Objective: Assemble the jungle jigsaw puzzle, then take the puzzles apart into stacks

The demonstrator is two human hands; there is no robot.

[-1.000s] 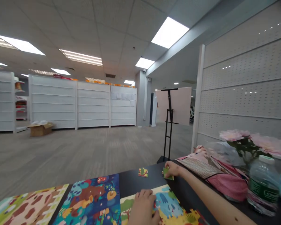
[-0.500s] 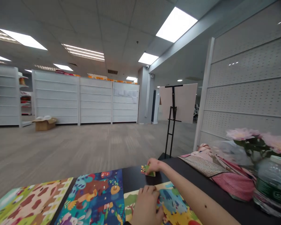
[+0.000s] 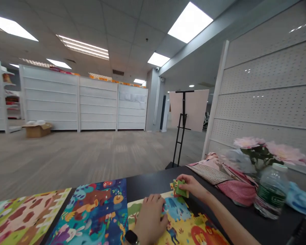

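Green cardboard shows between the pinched fingertips of the right hand (image 3: 192,188): a small jigsaw piece printed in leafy green (image 3: 182,191), with a yellow-and-red patterned jigsaw piece (image 3: 173,187) apparently gripped alongside it. A second ago these two lay apart on the smooth black desk (image 3: 140,182), the right hand only at the green one; half a second ago it had brought that one up to its neighbour. Now both are close to the far edge of the flat yellow animal-scene jigsaw (image 3: 186,227), near its printed blue elephant. The left hand (image 3: 150,215), a black watch (image 3: 131,237) at its wrist, rests palm down on that jigsaw, as before, fingers loosely extended and holding nothing visible. By my judgement, the change gathers the two loose pieces in one hand beside a stepped, knobbed border that looks incomplete; whether they are interlocked with each other, I cannot tell.
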